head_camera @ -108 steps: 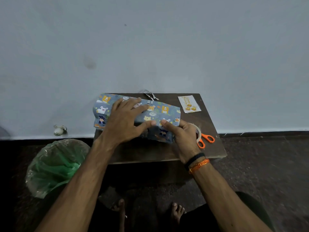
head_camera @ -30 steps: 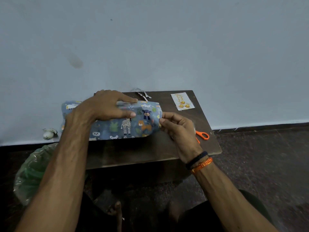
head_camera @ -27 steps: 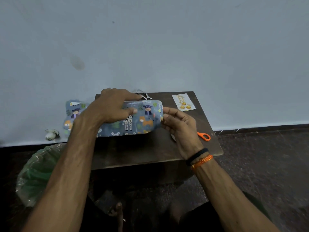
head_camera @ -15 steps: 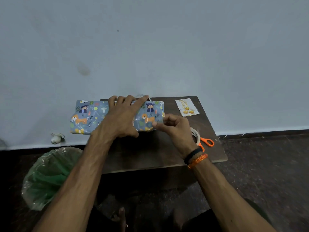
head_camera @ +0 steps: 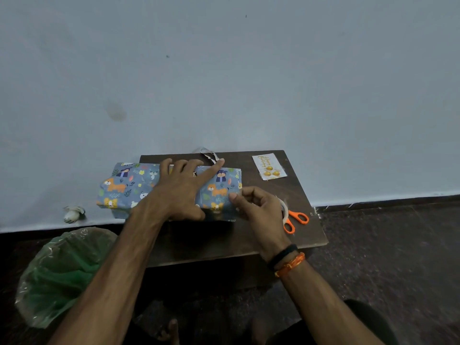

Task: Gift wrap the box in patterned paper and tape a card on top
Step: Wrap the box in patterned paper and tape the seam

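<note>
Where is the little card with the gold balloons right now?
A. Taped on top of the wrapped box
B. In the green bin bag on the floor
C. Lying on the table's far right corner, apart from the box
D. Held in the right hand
C: the card lies flat on the table near its far right corner, apart from the box, and neither hand touches it.

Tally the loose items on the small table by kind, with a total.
Wrapped box: 1
Card: 1
Scissors: 1
Tape roll: 1
Loose strip at the back edge: 1, kind unclear
Total: 5
</note>
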Tool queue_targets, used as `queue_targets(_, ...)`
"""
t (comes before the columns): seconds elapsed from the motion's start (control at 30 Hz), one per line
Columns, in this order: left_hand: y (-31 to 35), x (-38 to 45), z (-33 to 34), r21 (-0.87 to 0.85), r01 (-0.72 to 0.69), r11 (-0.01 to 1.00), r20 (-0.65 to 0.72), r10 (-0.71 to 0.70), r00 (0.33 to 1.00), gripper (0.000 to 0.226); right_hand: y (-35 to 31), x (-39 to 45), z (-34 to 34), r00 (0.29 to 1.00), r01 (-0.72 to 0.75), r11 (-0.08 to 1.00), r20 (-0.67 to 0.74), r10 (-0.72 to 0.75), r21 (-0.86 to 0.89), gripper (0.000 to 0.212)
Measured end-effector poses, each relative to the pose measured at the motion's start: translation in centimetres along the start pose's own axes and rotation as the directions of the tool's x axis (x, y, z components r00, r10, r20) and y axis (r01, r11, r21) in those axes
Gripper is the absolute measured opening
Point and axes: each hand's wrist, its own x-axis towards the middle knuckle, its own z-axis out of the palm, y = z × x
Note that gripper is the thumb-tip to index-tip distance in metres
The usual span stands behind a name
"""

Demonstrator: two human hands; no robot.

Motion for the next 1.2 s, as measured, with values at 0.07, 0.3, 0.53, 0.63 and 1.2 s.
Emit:
queue_targets(0.07, 0.3, 0.0, 0.1, 0.045, 0.011, 0.999, 0.009, -0.011, 1.000, 0.124, -0.9, 0.2, -0.5, 0.998, -0.061, 0.984, 0.003, 0.061, 0.170, 0.010)
queue_targets(0.3, 0.1, 0.6, 0.5, 0.036, 0.043, 0.998, -0.001, -0.043, 0.999, 0.123, -1.5, 1.6, -7.3, 0.956, -0.135, 0.666, -0.273, -0.106, -0.733, 0.012)
queue_targets(0.53, 0.0, 0.8, 0.6, -0.035, 0.044, 0.998, 0.002, -0.044, 0.999, 0.115, -0.4, 0.9, -10.3, 0.956, -0.292, 0.472, -0.263, 0.128, -0.832, 0.011)
queue_targets(0.63, -0.1, 0.8, 0.4, -0.036, 0.046, 0.998, 0.007, -0.046, 0.999, 0.114, 0.1, 1.0, -9.6, 0.959, -0.282, 0.449, -0.264, 0.104, -0.847, 0.018)
queue_targets(1.2, 9.0, -0.5, 0.4, -0.266, -0.454, 0.851, -0.590, 0.228, 0.774, 0.041, -1.2, 0.3, -8.9, 0.929, -0.358, 0.334, -0.368, 0.036, -0.872, 0.044)
